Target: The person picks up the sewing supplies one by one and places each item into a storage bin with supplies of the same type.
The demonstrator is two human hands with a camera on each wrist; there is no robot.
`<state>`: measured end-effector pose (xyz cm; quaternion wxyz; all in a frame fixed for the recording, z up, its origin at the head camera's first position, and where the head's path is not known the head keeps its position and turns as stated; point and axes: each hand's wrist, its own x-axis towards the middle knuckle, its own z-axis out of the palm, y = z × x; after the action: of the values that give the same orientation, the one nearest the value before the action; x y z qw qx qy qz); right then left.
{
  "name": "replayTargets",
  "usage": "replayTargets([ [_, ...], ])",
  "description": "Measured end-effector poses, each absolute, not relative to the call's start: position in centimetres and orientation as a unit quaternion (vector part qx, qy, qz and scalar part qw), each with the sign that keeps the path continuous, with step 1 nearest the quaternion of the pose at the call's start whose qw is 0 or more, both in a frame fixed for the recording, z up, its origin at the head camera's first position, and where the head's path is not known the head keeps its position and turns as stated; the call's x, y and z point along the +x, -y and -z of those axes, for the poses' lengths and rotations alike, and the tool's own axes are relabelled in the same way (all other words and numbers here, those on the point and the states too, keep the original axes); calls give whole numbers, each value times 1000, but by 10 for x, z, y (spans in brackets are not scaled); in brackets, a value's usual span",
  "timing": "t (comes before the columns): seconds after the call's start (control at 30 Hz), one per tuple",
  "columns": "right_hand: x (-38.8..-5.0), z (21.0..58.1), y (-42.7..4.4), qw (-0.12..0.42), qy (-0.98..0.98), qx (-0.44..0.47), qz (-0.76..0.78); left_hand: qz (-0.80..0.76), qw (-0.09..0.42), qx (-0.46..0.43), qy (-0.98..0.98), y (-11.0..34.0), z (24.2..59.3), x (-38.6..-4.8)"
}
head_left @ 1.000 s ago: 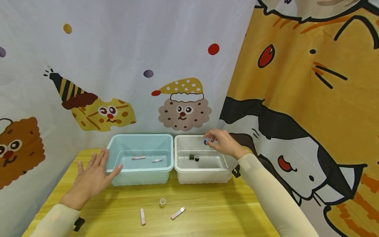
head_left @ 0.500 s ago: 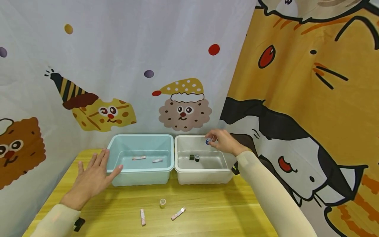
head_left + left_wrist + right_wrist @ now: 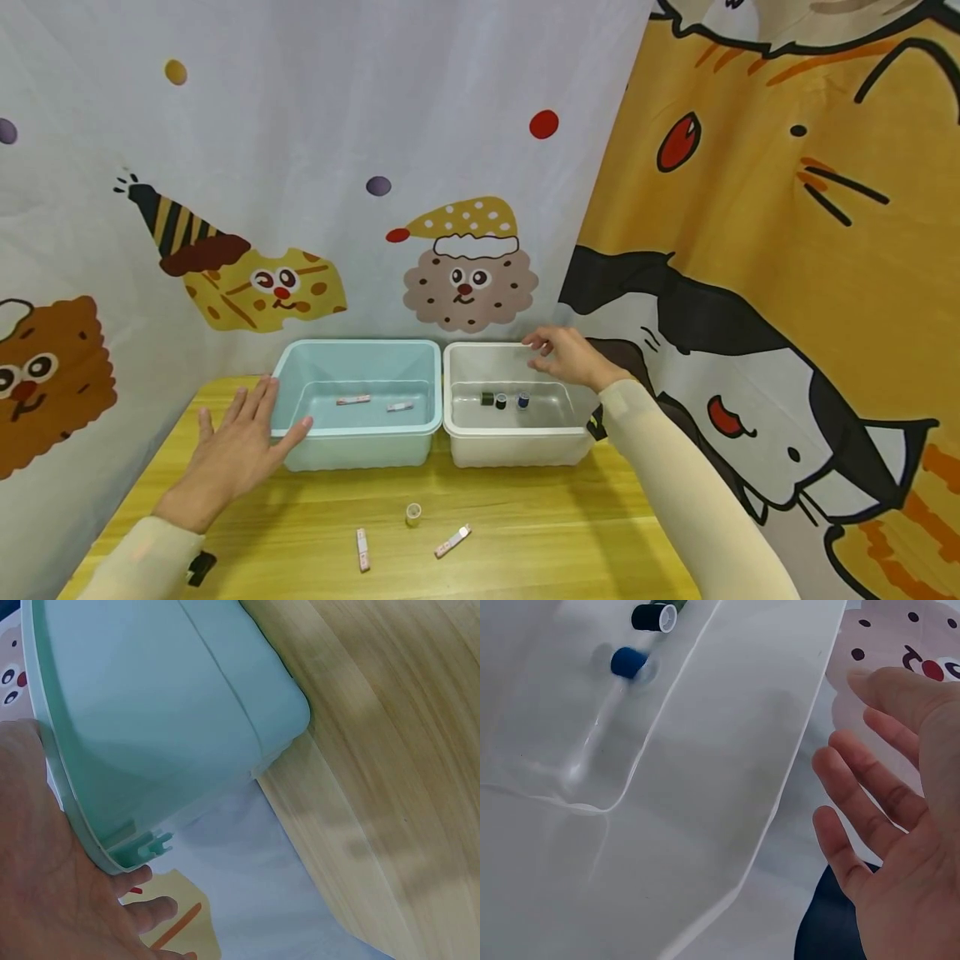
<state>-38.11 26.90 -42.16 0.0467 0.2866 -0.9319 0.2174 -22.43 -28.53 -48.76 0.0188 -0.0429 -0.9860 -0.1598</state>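
Observation:
A blue thread spool (image 3: 522,401) lies in the white bin (image 3: 517,448), beside a black thread spool (image 3: 500,402) and a dark green one (image 3: 487,398). Over the bin's back right part, my right hand (image 3: 566,357) hovers with loosely bent fingers and nothing in them. The right wrist view shows the blue spool (image 3: 628,663) slightly blurred. My left hand (image 3: 232,446) has its fingers spread along the left rim of the light blue bin (image 3: 356,450); in the left wrist view its palm (image 3: 52,885) lies against that rim. Two small pink-and-white strips (image 3: 352,400) lie inside the blue bin.
On the wooden table (image 3: 285,533) in front of the bins stands a pale yellowish spool (image 3: 413,514). A pink-and-white strip (image 3: 363,550) lies to its left and another strip (image 3: 453,541) to its right. A cartoon-printed curtain (image 3: 300,125) hangs right behind the bins.
The blue spool has left my right hand's fingertips and dropped into the white bin next to the other spools. My right hand shifted slightly right; the left hand stayed in place.

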Motion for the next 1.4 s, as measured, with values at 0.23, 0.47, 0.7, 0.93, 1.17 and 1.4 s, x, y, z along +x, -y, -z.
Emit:
replayTargets([
  [0.23, -380, 421, -272, 48, 931, 284, -223, 160, 18, -42, 986, 285, 487, -223],
  [0.47, -378, 416, -271, 52, 930, 284, -227, 158, 15, -40, 986, 284, 485, -223],
  [0.7, -374, 413, -271, 49, 930, 278, -234, 161, 14, -39, 986, 284, 485, -223],
  [0.93, -367, 411, -271, 52, 928, 286, -231, 160, 17, -42, 986, 284, 484, -222],
  [1.17, -355, 405, -269, 77, 921, 307, -226, 163, 15, -42, 986, 285, 484, -222],
  [1.4, -338, 407, -270, 98, 917, 325, -211, 161, 14, -44, 986, 285, 484, -221],
])
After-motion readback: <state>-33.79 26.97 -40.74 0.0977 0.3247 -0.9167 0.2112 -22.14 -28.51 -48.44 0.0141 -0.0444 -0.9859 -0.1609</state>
